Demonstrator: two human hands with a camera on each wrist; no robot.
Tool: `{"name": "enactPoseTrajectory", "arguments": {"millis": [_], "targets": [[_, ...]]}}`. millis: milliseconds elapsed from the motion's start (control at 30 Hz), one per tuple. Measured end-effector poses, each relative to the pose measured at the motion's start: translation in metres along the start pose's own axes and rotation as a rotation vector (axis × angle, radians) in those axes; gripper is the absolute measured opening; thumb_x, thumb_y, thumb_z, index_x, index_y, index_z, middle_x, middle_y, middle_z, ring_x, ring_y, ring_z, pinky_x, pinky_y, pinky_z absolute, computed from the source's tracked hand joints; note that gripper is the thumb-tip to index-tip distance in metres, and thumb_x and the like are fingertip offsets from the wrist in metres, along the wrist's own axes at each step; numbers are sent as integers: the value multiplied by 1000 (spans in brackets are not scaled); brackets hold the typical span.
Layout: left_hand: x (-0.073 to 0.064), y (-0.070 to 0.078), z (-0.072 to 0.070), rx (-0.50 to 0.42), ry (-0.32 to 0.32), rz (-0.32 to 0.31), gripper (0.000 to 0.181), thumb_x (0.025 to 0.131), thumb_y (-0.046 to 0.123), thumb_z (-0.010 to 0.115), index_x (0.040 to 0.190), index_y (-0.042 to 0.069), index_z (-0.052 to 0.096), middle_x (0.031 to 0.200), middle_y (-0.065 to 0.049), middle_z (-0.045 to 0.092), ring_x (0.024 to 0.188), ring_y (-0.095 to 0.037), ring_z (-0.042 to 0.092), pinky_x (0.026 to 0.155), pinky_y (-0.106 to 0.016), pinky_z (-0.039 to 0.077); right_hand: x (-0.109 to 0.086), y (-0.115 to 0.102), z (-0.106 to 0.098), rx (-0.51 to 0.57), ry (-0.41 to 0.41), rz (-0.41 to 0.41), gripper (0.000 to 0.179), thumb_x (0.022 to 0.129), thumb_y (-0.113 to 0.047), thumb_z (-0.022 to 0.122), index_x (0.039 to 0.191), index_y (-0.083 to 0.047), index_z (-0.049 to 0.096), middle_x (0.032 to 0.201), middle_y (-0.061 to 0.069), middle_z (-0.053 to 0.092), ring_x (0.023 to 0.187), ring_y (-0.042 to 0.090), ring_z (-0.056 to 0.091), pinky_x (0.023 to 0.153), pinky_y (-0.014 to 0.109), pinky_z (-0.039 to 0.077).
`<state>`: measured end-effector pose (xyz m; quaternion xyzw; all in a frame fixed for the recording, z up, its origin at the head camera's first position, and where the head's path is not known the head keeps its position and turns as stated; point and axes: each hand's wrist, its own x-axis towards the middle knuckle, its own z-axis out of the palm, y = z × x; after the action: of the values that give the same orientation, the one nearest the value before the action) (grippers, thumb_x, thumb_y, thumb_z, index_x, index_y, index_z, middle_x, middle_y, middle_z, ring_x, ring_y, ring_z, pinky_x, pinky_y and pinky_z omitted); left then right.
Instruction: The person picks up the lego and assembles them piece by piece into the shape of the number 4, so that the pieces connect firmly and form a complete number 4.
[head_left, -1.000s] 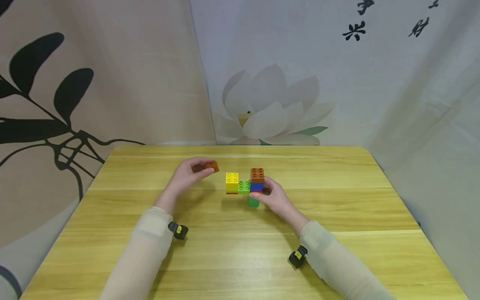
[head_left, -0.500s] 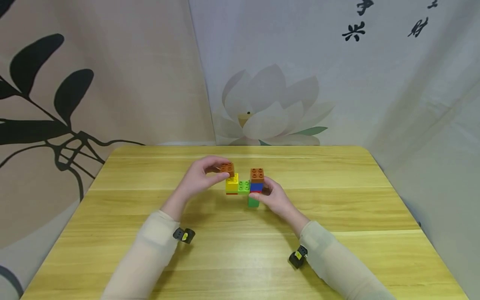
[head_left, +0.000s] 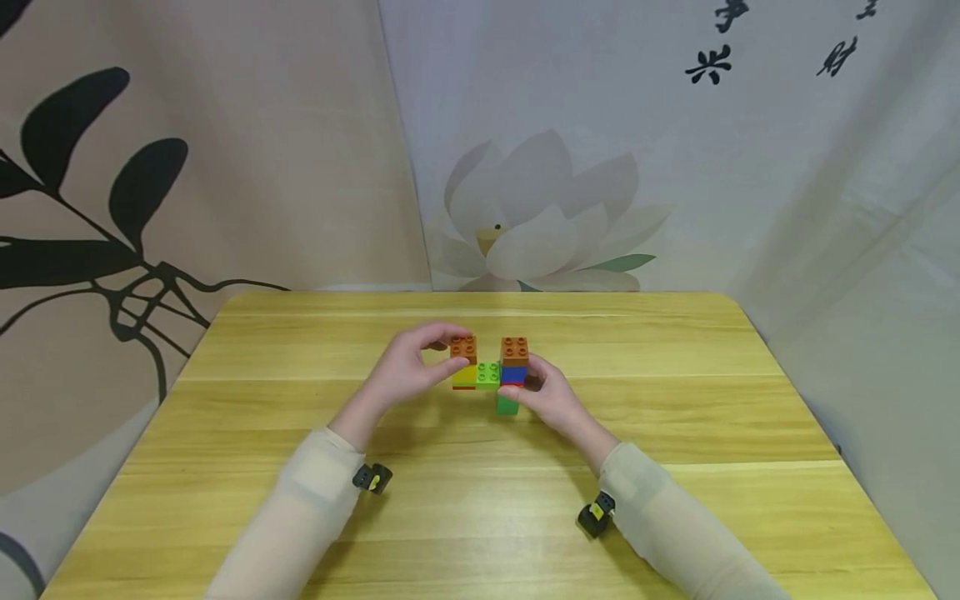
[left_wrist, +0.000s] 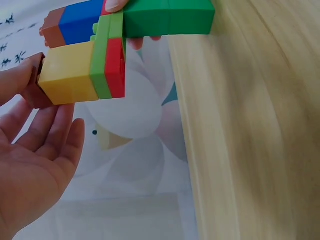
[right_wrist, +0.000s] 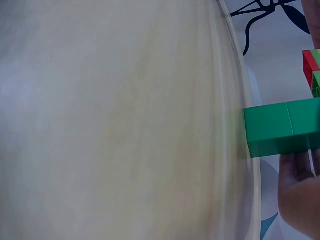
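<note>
Thumb and fingers of my left hand pinch a brown toy building brick on top of a yellow brick. In the left wrist view the brown brick sits slightly askew on it, with a narrow gap. Below the yellow one are a light green piece and a red brick. The light green piece joins a column of green bricks, a red layer, a blue brick and another brown brick. My right hand grips this column around its middle; some fingers are hidden behind it.
The wooden table extends around both hands, its far edge behind the bricks. A printed cloth hangs beyond that edge. Small black cameras sit at both wrists.
My left hand has moved right with the brown brick, from beside the structure onto the yellow brick. My right hand keeps its hold on the column in the same place.
</note>
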<state>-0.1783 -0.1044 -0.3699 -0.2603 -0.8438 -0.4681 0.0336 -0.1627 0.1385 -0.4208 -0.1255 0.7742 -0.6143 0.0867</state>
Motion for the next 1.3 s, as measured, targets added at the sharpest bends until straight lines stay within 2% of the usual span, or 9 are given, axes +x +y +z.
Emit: {"name": "enactPoseTrajectory", "arguments": {"millis": [233, 533, 700, 933, 1300], "targets": [[-3, -6, 6, 23, 22, 30, 39, 88, 13, 77, 124, 8, 66, 117, -4, 68, 105, -24, 61, 94, -43, 50, 0, 0, 0, -1, 2, 3, 48, 90, -6, 73, 133, 4, 55, 115, 17, 67, 104, 28, 62, 95, 41, 49], [-3, -9, 8, 57, 28, 90, 38, 87, 13, 77, 123, 9, 65, 108, -2, 70, 102, -23, 62, 93, -45, 50, 0, 1, -1, -5, 0, 13, 49, 90, -7, 73, 134, 3, 55, 116, 16, 66, 104, 27, 61, 95, 41, 49], [-3, -11, 7, 74, 23, 139, 39, 87, 12, 78, 123, 8, 66, 114, -3, 69, 104, -23, 62, 93, -44, 51, 0, 1, -1, -9, -1, 7, 48, 90, -7, 73, 134, 3, 55, 116, 17, 66, 104, 27, 62, 95, 41, 49], [-2, -10, 8, 52, 26, 97, 38, 87, 12, 78, 122, 10, 66, 107, 1, 70, 102, -21, 63, 93, -43, 51, 0, 1, 0, -8, 0, 5, 49, 90, -7, 73, 134, 2, 55, 116, 17, 66, 104, 26, 61, 93, 39, 49], [-4, -12, 8, 68, 34, 131, 38, 87, 12, 78, 124, 11, 66, 117, 0, 69, 104, -20, 63, 94, -41, 50, 0, 1, 0, -4, -3, -4, 48, 90, -7, 73, 134, 3, 55, 116, 17, 66, 104, 26, 61, 92, 38, 49]]}}
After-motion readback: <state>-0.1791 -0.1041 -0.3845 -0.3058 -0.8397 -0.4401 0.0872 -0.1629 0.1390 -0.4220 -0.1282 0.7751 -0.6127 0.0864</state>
